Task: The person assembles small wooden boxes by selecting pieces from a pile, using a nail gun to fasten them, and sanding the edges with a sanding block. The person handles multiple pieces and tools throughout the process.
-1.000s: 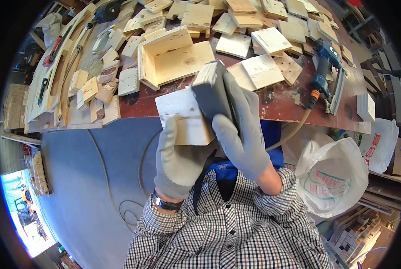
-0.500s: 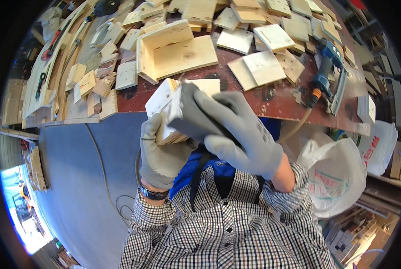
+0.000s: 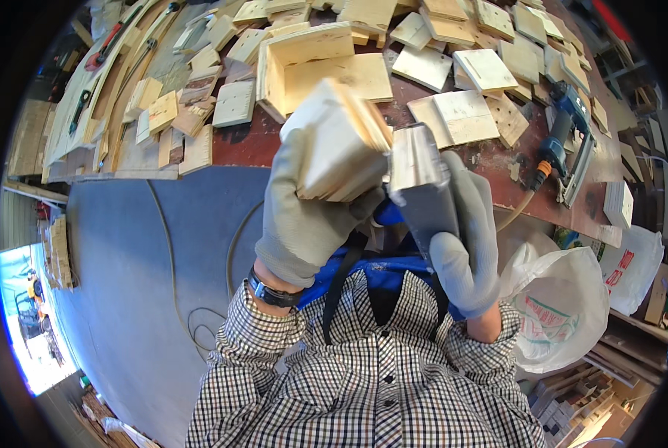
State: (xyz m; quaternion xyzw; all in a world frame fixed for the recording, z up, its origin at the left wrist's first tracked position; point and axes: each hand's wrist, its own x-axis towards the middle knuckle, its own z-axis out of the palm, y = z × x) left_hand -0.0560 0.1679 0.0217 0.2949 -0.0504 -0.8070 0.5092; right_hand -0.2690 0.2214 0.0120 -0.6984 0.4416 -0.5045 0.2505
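Observation:
My left hand, in a grey work glove, is closed around a thick block of light plywood, raised in front of the bench edge. The block's layered edge shows on its right, and its outline is slightly blurred. My right hand, gloved the same way, grips a sanding block: a wood core whose end shows, wrapped in dark grey sheet. The two blocks are side by side with their upper edges close; whether they touch I cannot tell. Beyond them, an open wooden box piece rests on the dark red bench.
Plywood pieces are strewn over the bench. A blue-and-black nail gun with a hose lies at right. White plastic bags hang below the right edge. A cable runs over the grey floor. Long strips and hand tools lie left.
The sanding block has moved off the plywood block to its right, its wood end turned up into view. My left hand has lifted and tilted the plywood block. The view has shifted slightly.

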